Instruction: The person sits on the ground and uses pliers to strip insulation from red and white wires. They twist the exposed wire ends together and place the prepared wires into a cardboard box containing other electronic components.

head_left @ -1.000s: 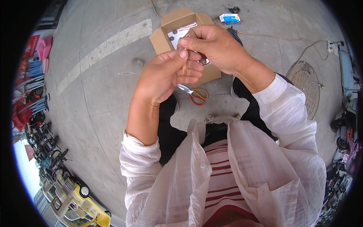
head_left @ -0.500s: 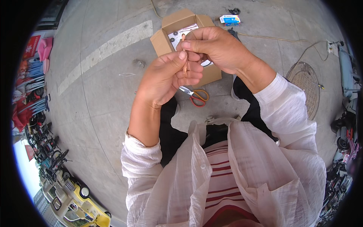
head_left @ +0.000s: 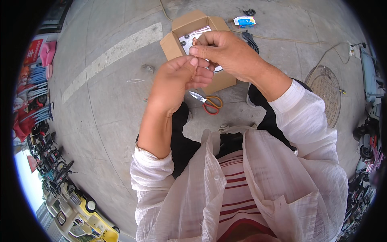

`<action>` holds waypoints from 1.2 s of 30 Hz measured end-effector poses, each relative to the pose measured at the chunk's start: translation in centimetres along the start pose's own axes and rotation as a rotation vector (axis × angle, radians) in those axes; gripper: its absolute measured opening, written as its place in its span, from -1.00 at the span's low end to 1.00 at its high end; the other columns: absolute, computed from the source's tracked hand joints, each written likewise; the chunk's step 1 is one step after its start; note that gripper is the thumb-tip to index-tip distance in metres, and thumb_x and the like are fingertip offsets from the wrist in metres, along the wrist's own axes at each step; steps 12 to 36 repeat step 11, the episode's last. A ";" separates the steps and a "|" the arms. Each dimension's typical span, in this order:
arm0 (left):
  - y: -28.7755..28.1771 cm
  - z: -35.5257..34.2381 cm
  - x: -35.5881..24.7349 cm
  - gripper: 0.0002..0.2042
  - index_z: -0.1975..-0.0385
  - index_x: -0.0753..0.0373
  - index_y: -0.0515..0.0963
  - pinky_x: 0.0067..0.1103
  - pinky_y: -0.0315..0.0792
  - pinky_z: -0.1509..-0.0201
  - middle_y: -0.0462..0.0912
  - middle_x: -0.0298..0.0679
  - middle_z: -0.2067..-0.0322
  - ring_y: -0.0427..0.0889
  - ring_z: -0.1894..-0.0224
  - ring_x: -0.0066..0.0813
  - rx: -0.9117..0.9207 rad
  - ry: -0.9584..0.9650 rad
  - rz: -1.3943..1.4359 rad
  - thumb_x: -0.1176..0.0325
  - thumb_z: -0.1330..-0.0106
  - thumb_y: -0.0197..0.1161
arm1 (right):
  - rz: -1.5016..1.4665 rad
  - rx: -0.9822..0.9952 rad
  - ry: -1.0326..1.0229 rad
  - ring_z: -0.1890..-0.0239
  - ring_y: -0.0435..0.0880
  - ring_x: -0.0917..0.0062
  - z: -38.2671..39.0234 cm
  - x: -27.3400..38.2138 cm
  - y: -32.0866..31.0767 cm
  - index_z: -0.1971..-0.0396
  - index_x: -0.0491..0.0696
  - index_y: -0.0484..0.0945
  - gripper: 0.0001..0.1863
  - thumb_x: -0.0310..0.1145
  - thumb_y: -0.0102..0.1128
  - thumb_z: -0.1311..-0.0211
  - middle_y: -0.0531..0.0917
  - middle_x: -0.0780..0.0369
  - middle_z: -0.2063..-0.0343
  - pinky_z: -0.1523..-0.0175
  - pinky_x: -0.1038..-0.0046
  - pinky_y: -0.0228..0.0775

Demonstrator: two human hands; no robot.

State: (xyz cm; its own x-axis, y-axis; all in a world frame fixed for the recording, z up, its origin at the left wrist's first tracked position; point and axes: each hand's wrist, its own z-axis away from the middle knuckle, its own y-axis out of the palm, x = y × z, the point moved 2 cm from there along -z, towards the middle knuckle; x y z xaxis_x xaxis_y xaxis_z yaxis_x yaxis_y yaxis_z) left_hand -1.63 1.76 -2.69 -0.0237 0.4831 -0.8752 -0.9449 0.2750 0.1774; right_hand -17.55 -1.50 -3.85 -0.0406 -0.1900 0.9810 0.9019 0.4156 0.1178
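Between my hands is a short copper wire, bent into a small loop at its top. My right hand pinches it just below the loop with thumb and forefinger. Lower down, my left hand grips the wire between thumb and curled fingers, which hide most of its lower strands. Both hands are above an open cardboard box. Inside the box lies a white sheet or panel with dark round parts on it, partly covered by my hands. Scissors with red and orange handles lie on the ground below the box.
A blue and white carton and a dark tool lie right of the box. A pale cable runs to a socket strip. At right is a round manhole cover. A small yellow vehicle stands lower left.
My right hand has dropped slightly, and my left hand has turned so that less of the wire's lower strands shows. More of the dark tool beside the box is visible.
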 end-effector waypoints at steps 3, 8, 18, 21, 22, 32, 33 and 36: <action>-0.5 0.1 0.2 -0.69 0.18 0.42 0.56 -0.56 0.58 0.14 0.68 -0.13 0.33 0.68 0.29 -0.44 0.125 -0.015 0.166 0.23 -0.43 0.08 | -0.169 0.095 0.023 0.51 0.46 0.68 -0.2 0.1 -0.3 0.43 -0.18 0.58 -0.74 -0.26 0.23 -0.26 0.56 0.33 0.58 0.40 0.60 0.33; -0.5 -0.2 0.0 -0.68 0.17 0.43 0.55 -0.58 0.59 0.15 0.68 -0.13 0.29 0.68 0.29 -0.46 0.098 -0.033 0.137 0.22 -0.42 0.11 | -0.167 0.051 0.022 0.53 0.45 0.69 0.0 0.3 -0.1 0.44 -0.17 0.58 -0.75 -0.28 0.23 -0.27 0.56 0.32 0.58 0.42 0.61 0.31; -0.3 -0.4 0.1 -0.67 0.16 0.44 0.55 -0.57 0.59 0.14 0.69 -0.13 0.27 0.69 0.28 -0.44 0.059 -0.029 0.105 0.22 -0.41 0.11 | -0.116 0.035 0.037 0.49 0.44 0.72 0.2 0.2 -0.3 0.37 -0.10 0.60 -0.78 -0.24 0.21 -0.28 0.53 0.38 0.54 0.38 0.63 0.30; -0.3 -0.4 0.1 -0.67 0.16 0.44 0.55 -0.57 0.59 0.14 0.69 -0.13 0.27 0.69 0.28 -0.44 0.059 -0.029 0.105 0.22 -0.41 0.11 | -0.116 0.035 0.037 0.49 0.44 0.72 0.2 0.2 -0.3 0.37 -0.10 0.60 -0.78 -0.24 0.21 -0.28 0.53 0.38 0.54 0.38 0.63 0.30; -0.3 -0.4 0.1 -0.67 0.16 0.44 0.55 -0.57 0.59 0.14 0.69 -0.13 0.27 0.69 0.28 -0.44 0.059 -0.029 0.105 0.22 -0.41 0.11 | -0.116 0.035 0.037 0.49 0.44 0.72 0.2 0.2 -0.3 0.37 -0.10 0.60 -0.78 -0.24 0.21 -0.28 0.53 0.38 0.54 0.38 0.63 0.30; -0.3 -0.4 0.1 -0.67 0.16 0.44 0.55 -0.57 0.59 0.14 0.69 -0.13 0.27 0.69 0.28 -0.44 0.059 -0.029 0.105 0.22 -0.41 0.11 | -0.116 0.035 0.037 0.49 0.44 0.72 0.2 0.2 -0.3 0.37 -0.10 0.60 -0.78 -0.24 0.21 -0.28 0.53 0.38 0.54 0.38 0.63 0.30; -0.3 -0.4 0.1 -0.67 0.16 0.44 0.55 -0.57 0.59 0.14 0.69 -0.13 0.27 0.69 0.28 -0.44 0.059 -0.029 0.105 0.22 -0.41 0.11 | -0.116 0.035 0.037 0.49 0.44 0.72 0.2 0.2 -0.3 0.37 -0.10 0.60 -0.78 -0.24 0.21 -0.28 0.53 0.38 0.54 0.38 0.63 0.30; -0.3 -0.4 0.1 -0.67 0.16 0.44 0.55 -0.57 0.59 0.14 0.69 -0.13 0.27 0.69 0.28 -0.44 0.059 -0.029 0.105 0.22 -0.41 0.11 | -0.116 0.035 0.037 0.49 0.44 0.72 0.2 0.2 -0.3 0.37 -0.10 0.60 -0.78 -0.24 0.21 -0.28 0.53 0.38 0.54 0.38 0.63 0.30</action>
